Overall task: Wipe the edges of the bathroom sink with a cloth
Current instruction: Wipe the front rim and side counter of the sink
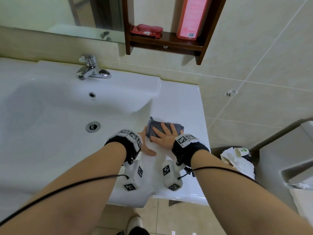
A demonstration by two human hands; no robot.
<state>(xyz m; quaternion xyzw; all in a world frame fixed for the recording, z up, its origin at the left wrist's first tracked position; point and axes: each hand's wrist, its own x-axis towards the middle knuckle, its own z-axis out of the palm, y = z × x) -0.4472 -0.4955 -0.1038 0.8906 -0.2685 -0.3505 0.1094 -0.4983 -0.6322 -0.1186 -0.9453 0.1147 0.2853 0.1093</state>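
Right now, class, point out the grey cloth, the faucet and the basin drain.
grey cloth [152, 123]: head view, on its bare upper-left fold.
faucet [92, 70]: head view, on the chrome body below the lever.
basin drain [92, 126]: head view, on the drain's middle.

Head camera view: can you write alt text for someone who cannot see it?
A person's right hand presses a grey cloth flat on the white sink, on its right-hand ledge, fingers straight. The left hand rests flat beside it; a chrome tap stands behind the basin.
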